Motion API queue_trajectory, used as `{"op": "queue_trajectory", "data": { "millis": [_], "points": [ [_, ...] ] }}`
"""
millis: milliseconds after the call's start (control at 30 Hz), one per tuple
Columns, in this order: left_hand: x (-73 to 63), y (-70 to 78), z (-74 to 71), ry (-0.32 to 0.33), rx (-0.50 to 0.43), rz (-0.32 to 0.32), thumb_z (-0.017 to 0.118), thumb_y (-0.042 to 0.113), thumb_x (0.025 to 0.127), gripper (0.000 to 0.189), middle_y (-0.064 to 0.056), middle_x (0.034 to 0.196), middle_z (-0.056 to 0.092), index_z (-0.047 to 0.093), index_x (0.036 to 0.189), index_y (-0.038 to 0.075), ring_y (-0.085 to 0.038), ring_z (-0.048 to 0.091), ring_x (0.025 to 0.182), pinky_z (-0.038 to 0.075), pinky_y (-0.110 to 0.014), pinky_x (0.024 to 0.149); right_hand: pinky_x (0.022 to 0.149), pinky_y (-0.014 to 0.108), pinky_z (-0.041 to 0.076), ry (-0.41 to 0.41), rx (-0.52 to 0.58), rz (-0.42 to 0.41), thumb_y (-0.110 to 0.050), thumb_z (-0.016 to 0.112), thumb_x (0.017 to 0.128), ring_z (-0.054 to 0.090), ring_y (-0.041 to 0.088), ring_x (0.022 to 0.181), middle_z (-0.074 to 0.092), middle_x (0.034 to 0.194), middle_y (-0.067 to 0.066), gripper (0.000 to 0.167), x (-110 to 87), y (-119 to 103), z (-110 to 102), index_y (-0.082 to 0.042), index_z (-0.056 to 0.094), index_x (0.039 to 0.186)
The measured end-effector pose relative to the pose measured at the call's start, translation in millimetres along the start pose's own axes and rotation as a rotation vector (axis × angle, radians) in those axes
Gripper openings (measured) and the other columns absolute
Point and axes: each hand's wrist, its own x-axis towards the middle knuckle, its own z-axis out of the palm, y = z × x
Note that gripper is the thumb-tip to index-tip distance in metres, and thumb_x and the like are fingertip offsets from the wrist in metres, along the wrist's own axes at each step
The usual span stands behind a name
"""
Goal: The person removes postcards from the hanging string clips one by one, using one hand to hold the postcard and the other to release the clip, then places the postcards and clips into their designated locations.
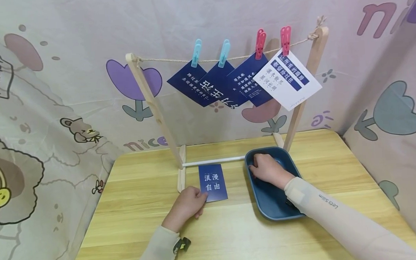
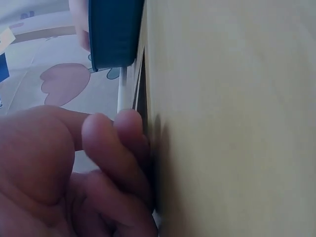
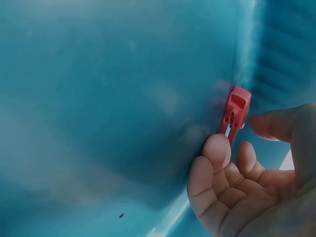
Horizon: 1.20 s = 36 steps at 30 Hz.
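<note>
A blue card with white characters lies on the table below the line. The left hand pinches its near left corner; in the left wrist view that hand's fingers are bent close to the tabletop. Inside the dark blue tray, the right hand reaches down at the far left corner. A red clothespin shows in the right wrist view, against the tray, between the curled fingers of the right hand and its thumb. The fingertips cover the clothespin's lower end.
A wooden frame carries a rope. Blue cards and a white card hang there from light blue clothespins and pink clothespins. A white rod crosses the frame's base. Patterned cloth surrounds the table.
</note>
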Motion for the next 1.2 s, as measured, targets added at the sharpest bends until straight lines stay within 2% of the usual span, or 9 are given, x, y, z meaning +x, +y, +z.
{"op": "queue_trajectory", "data": {
  "millis": [167, 367, 667, 867, 1000, 1200],
  "points": [
    [-0.3, 2.1, -2.1, 0.011, 0.071, -0.013, 0.062, 0.040, 0.110, 0.045, 0.002, 0.051, 0.059, 0.061, 0.074, 0.014, -0.019, 0.058, 0.042, 0.053, -0.037, 0.061, 0.056, 0.032, 0.048, -0.002, 0.008, 0.014, -0.023, 0.066, 0.108, 0.063, 0.016, 0.060, 0.071, 0.071, -0.002, 0.025, -0.8, 0.8, -0.4, -0.009, 0.060, 0.088],
    [0.8, 5.2, -3.0, 0.019, 0.129, -0.005, 0.063, 0.041, 0.109, 0.045, 0.003, 0.049, 0.057, 0.061, 0.073, 0.014, -0.018, 0.054, 0.041, 0.050, -0.037, 0.058, 0.056, 0.032, 0.049, 0.007, 0.008, 0.016, -0.024, 0.064, 0.108, 0.062, 0.017, 0.060, 0.071, 0.072, -0.002, 0.024, -2.1, 0.8, -0.6, -0.010, 0.060, 0.089],
    [2.6, 4.4, -5.4, 0.041, 0.163, -0.025, 0.064, 0.043, 0.108, 0.046, 0.002, 0.050, 0.057, 0.061, 0.072, 0.015, -0.019, 0.054, 0.042, 0.049, -0.037, 0.054, 0.054, 0.032, 0.047, 0.024, 0.008, 0.016, -0.025, 0.064, 0.108, 0.060, 0.018, 0.059, 0.066, 0.072, 0.002, 0.027, -6.5, 0.4, -6.7, -0.010, 0.059, 0.087],
    [2.0, 2.7, -11.4, 0.091, 0.188, -0.044, 0.066, 0.042, 0.108, 0.045, 0.000, 0.054, 0.058, 0.060, 0.072, 0.016, -0.019, 0.056, 0.045, 0.047, -0.035, 0.051, 0.053, 0.032, 0.044, 0.069, -0.002, -0.017, -0.026, 0.066, 0.107, 0.056, 0.019, 0.058, 0.057, 0.068, 0.004, 0.031, -11.1, -5.4, -18.5, -0.010, 0.057, 0.083],
    [2.8, 11.1, -22.1, 0.142, 0.148, -0.021, 0.066, 0.038, 0.108, 0.043, 0.000, 0.058, 0.057, 0.062, 0.072, 0.015, -0.018, 0.054, 0.049, 0.043, -0.031, 0.047, 0.051, 0.030, 0.040, 0.112, -0.007, -0.053, -0.027, 0.067, 0.108, 0.053, 0.019, 0.054, 0.052, 0.064, 0.002, 0.035, -13.7, -12.0, -27.8, -0.011, 0.055, 0.078],
    [2.8, 32.9, -43.9, 0.234, 0.040, 0.060, 0.068, 0.033, 0.108, 0.036, -0.001, 0.059, 0.058, 0.064, 0.078, 0.014, -0.017, 0.052, 0.050, 0.044, -0.029, 0.047, 0.048, 0.029, 0.037, 0.155, 0.017, -0.089, -0.027, 0.066, 0.108, 0.050, 0.018, 0.052, 0.049, 0.063, 0.000, 0.035, -17.4, -25.9, -42.0, -0.012, 0.055, 0.077]
  ]
}}
